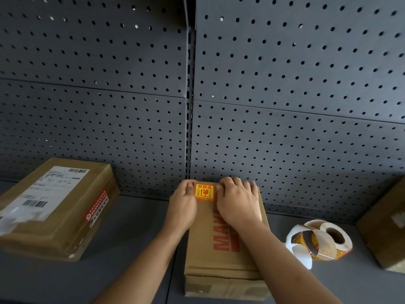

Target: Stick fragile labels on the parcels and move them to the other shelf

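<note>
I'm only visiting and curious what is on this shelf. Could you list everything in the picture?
parcels: 3, brown cardboard; large parcel with a white shipping label at left, middle parcel with red print, right parcel cut off at the edge
fragile label: 1, yellow and red, far end of the middle parcel's top
label roll: 1, white backing, yellow-red labels, on the shelf right of the middle parcel
shelf: 1, dark grey, under everything
pegboard wall: 1, dark grey, behind
hands: 2, bare; left hand and right hand press beside the label
</note>
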A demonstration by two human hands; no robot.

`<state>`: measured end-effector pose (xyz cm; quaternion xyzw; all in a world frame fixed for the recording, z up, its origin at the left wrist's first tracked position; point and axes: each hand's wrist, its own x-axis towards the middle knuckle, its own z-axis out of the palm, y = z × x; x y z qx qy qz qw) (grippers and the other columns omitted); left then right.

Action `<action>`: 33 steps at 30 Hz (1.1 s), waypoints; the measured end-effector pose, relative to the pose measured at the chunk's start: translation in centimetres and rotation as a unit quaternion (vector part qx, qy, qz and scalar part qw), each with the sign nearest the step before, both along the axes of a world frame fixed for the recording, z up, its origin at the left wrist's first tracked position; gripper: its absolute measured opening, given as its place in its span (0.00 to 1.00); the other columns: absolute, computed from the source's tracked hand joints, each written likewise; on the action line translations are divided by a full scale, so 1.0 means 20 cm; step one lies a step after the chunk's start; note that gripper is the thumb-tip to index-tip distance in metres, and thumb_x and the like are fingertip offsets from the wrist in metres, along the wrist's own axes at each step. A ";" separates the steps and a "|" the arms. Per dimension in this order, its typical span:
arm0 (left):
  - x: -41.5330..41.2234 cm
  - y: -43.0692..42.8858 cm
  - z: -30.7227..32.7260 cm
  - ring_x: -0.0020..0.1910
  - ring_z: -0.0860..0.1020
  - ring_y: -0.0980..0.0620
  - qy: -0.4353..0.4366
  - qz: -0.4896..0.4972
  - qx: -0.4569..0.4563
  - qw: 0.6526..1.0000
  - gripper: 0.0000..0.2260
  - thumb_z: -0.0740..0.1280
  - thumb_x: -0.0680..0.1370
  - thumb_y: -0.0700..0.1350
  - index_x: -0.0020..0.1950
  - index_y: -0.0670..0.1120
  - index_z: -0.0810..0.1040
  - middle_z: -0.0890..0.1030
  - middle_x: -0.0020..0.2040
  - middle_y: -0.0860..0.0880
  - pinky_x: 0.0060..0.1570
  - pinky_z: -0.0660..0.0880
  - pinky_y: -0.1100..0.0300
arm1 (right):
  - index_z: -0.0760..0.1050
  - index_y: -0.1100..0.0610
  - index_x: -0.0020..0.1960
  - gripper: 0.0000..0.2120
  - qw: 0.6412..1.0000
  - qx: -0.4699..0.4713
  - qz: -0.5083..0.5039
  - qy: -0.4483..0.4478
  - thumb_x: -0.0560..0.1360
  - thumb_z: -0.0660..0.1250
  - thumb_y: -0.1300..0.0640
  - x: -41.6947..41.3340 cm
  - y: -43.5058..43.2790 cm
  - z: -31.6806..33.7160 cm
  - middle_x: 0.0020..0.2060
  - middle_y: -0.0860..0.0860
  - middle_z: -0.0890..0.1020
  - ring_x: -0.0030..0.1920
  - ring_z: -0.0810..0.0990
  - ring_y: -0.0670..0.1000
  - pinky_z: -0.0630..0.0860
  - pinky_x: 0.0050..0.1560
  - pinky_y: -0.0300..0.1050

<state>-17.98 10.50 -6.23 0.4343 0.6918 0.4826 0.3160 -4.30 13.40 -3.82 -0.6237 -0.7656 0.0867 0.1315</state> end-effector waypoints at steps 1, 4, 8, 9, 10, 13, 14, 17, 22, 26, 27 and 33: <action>0.00 -0.01 0.00 0.48 0.77 0.60 -0.003 0.000 0.000 1.000 0.14 0.53 0.87 0.50 0.61 0.50 0.77 0.81 0.53 0.51 0.45 0.73 0.62 | 0.71 0.48 0.68 0.20 1.000 0.002 -0.001 0.002 0.84 0.48 0.44 0.00 0.00 0.00 0.66 0.50 0.76 0.71 0.69 0.56 0.51 0.79 0.60; 0.00 -0.01 0.00 0.48 0.78 0.57 -0.004 -0.017 -0.008 1.000 0.15 0.54 0.85 0.58 0.59 0.53 0.77 0.81 0.51 0.53 0.44 0.72 0.59 | 0.71 0.48 0.68 0.24 1.000 0.000 -0.005 0.004 0.83 0.46 0.38 -0.01 0.00 0.00 0.66 0.50 0.76 0.71 0.69 0.56 0.50 0.79 0.59; -0.01 -0.01 0.00 0.49 0.77 0.60 -0.020 -0.016 -0.019 0.999 0.12 0.62 0.82 0.58 0.60 0.54 0.77 0.80 0.53 0.54 0.43 0.72 0.61 | 0.70 0.49 0.69 0.33 1.000 -0.003 0.002 -0.026 0.78 0.46 0.29 -0.01 -0.01 0.01 0.66 0.51 0.75 0.72 0.68 0.57 0.49 0.79 0.60; -0.01 0.00 0.00 0.49 0.77 0.59 -0.016 -0.015 -0.020 1.000 0.12 0.62 0.83 0.57 0.61 0.53 0.77 0.80 0.54 0.53 0.43 0.72 0.60 | 0.70 0.49 0.69 0.33 1.000 -0.003 0.002 -0.030 0.78 0.46 0.29 -0.01 -0.01 0.01 0.66 0.51 0.75 0.72 0.68 0.57 0.49 0.79 0.60; -0.01 0.00 0.00 0.49 0.77 0.58 -0.011 -0.015 -0.019 1.000 0.12 0.61 0.83 0.56 0.61 0.53 0.77 0.80 0.55 0.53 0.43 0.72 0.59 | 0.70 0.49 0.70 0.32 1.000 -0.006 0.002 -0.030 0.79 0.47 0.30 -0.01 -0.01 0.01 0.66 0.51 0.75 0.72 0.67 0.57 0.49 0.79 0.60; 0.00 0.00 0.00 0.47 0.75 0.61 0.007 -0.021 -0.010 1.000 0.12 0.59 0.85 0.54 0.65 0.51 0.75 0.79 0.55 0.54 0.43 0.70 0.63 | 0.70 0.49 0.69 0.25 1.000 -0.004 -0.001 -0.019 0.82 0.47 0.38 -0.01 -0.01 0.00 0.66 0.51 0.76 0.71 0.68 0.57 0.50 0.79 0.60; 0.00 0.00 0.00 0.46 0.74 0.63 0.012 -0.023 -0.008 1.000 0.13 0.58 0.85 0.54 0.65 0.51 0.74 0.78 0.53 0.55 0.42 0.70 0.66 | 0.70 0.49 0.69 0.22 1.000 0.000 -0.003 -0.014 0.83 0.47 0.40 -0.01 0.00 0.00 0.66 0.51 0.76 0.71 0.69 0.56 0.50 0.79 0.60; 0.00 -0.01 0.00 0.43 0.74 0.63 0.014 -0.024 -0.007 1.000 0.13 0.56 0.86 0.53 0.65 0.51 0.74 0.76 0.47 0.59 0.42 0.70 0.66 | 0.71 0.49 0.68 0.22 1.000 0.002 -0.007 -0.003 0.83 0.46 0.41 -0.01 0.00 0.00 0.65 0.50 0.76 0.70 0.70 0.56 0.51 0.79 0.60; 0.00 -0.02 0.01 0.47 0.77 0.61 -0.032 -0.015 -0.007 0.999 0.14 0.59 0.83 0.59 0.60 0.52 0.77 0.80 0.49 0.56 0.41 0.71 0.62 | 0.71 0.49 0.68 0.31 1.000 -0.010 -0.007 -0.019 0.79 0.46 0.30 -0.02 0.00 0.02 0.65 0.50 0.76 0.71 0.68 0.56 0.51 0.79 0.60; -0.01 -0.01 0.00 0.48 0.78 0.60 -0.028 -0.018 -0.011 0.999 0.11 0.63 0.82 0.57 0.59 0.52 0.77 0.81 0.52 0.54 0.43 0.73 0.61 | 0.71 0.48 0.67 0.29 0.999 -0.015 -0.011 -0.027 0.79 0.47 0.32 -0.02 0.01 0.02 0.65 0.50 0.76 0.71 0.68 0.56 0.52 0.78 0.60; -0.01 0.00 0.00 0.48 0.78 0.60 -0.021 -0.018 -0.014 1.000 0.11 0.63 0.83 0.56 0.60 0.52 0.76 0.81 0.52 0.54 0.42 0.73 0.61 | 0.71 0.48 0.67 0.27 0.999 -0.015 -0.012 -0.027 0.80 0.47 0.33 -0.03 0.01 0.02 0.65 0.50 0.76 0.70 0.69 0.56 0.52 0.77 0.60; 0.01 -0.01 0.00 0.43 0.74 0.62 0.004 -0.011 -0.015 1.000 0.11 0.56 0.86 0.52 0.62 0.52 0.75 0.76 0.46 0.58 0.43 0.71 0.64 | 0.72 0.48 0.65 0.21 1.000 0.008 -0.019 -0.006 0.83 0.46 0.43 -0.02 0.02 0.00 0.64 0.50 0.78 0.68 0.71 0.56 0.54 0.77 0.58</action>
